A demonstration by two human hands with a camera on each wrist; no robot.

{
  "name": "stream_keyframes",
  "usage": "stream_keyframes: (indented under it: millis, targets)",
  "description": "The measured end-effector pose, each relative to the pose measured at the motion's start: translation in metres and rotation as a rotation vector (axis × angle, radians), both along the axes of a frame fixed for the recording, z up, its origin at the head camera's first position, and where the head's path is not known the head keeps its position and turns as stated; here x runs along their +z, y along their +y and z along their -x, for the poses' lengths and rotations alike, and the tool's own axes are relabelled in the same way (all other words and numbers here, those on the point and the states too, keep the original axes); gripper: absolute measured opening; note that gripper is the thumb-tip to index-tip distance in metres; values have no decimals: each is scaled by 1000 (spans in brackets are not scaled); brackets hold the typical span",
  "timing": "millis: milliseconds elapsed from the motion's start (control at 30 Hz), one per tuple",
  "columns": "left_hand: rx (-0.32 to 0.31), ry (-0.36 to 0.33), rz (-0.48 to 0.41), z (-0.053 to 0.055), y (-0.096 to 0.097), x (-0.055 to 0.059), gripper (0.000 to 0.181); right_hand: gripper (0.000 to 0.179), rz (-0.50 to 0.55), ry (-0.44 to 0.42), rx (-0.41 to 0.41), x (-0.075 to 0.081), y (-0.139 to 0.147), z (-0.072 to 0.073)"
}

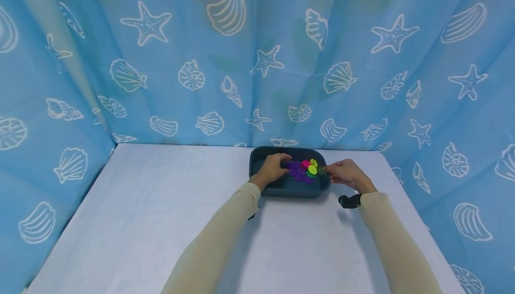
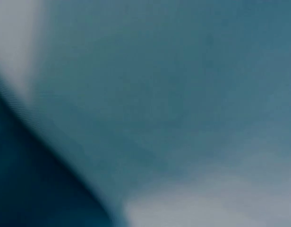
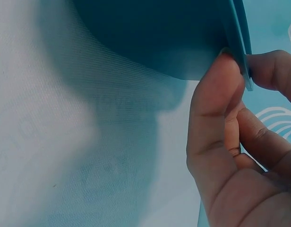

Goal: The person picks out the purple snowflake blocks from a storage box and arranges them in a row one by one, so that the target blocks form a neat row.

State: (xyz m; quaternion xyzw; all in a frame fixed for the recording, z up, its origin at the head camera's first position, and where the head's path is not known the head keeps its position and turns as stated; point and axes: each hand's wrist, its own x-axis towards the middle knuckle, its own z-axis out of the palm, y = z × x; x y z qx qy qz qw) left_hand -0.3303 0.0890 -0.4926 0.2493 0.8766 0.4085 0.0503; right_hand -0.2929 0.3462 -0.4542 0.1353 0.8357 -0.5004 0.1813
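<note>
A dark grey rectangular tray (image 1: 291, 193) is near the back edge of the white table. Inside it, toward the right, lie several small flower-shaped pieces: purple pieces (image 1: 299, 172), a pink piece (image 1: 306, 164), yellow pieces (image 1: 312, 169) and some green. My left hand (image 1: 273, 168) reaches over the tray's left part, thumb and fingers apart, the tips close to the purple pieces. My right hand (image 1: 347, 173) pinches the tray's right rim between thumb and fingers; the right wrist view shows this hand (image 3: 230, 146) closely. The left wrist view is too blurred to show the left hand.
The white table (image 1: 161, 204) extends to the left and front of the tray. A blue curtain (image 1: 225, 61) with white shells and starfish hangs behind and along both sides. A dark strap-like device (image 1: 349, 201) sits at the right wrist.
</note>
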Motion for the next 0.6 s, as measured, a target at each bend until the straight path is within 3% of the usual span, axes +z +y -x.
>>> stream_keyframes:
  millis: [200, 600]
  targets:
    - [-1, 9, 103, 5, 6, -8, 41, 44, -3, -5, -5, -2, -1, 0]
    - [21, -41, 51, 12, 15, -11, 39, 44, -19, -12, -1, -1, 2, 2]
